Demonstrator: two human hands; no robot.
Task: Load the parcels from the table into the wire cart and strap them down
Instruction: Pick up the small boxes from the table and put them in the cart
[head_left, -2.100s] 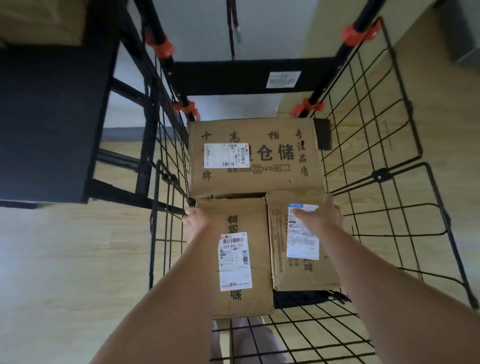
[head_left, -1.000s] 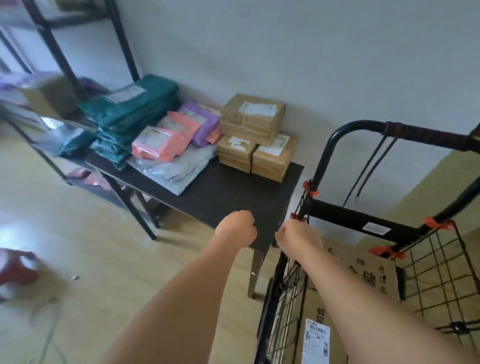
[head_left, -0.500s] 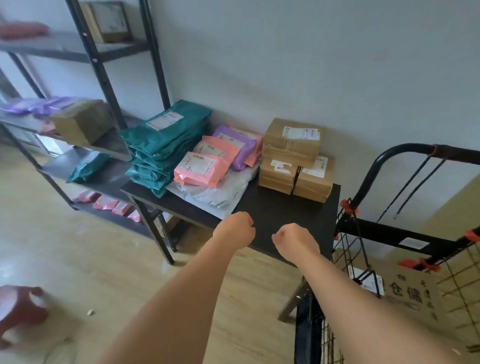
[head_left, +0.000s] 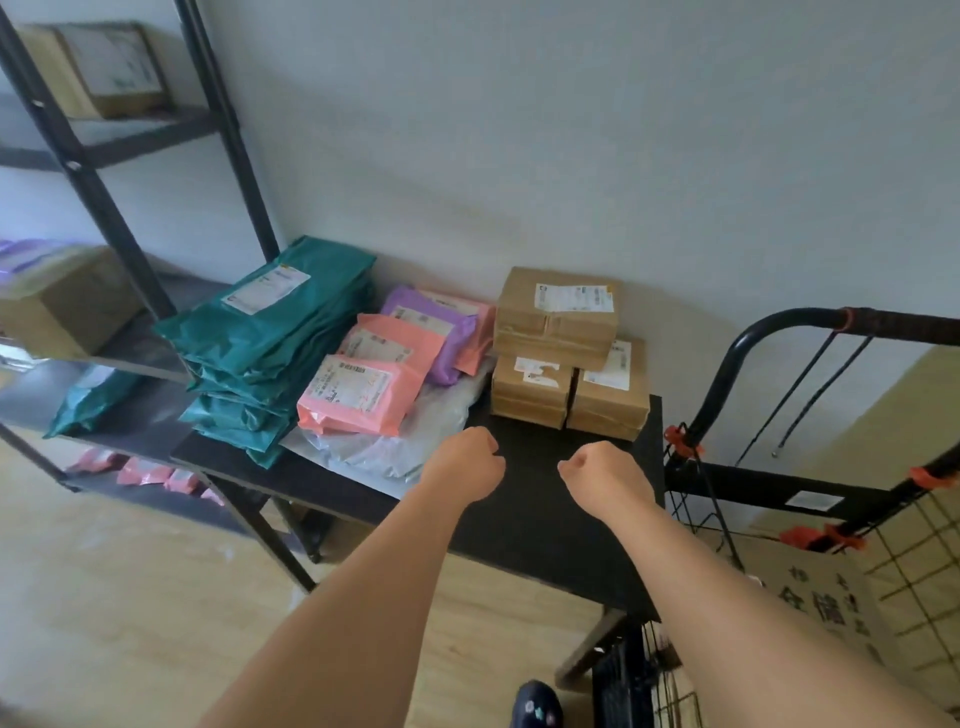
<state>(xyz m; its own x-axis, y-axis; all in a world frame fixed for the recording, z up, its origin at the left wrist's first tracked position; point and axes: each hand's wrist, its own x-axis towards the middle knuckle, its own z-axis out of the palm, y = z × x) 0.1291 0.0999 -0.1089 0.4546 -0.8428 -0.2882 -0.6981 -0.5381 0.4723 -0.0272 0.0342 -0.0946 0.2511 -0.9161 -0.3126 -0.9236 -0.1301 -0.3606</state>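
My left hand (head_left: 462, 462) and right hand (head_left: 602, 478), both curled and empty, have left the black wire cart (head_left: 753, 483). I judge the stacked brown cardboard parcels (head_left: 558, 322) just ahead go next.

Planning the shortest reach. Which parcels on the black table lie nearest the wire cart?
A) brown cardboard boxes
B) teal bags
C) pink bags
A: the brown cardboard boxes stand at the end of the black table beside the wire cart; the teal bags lie farthest.
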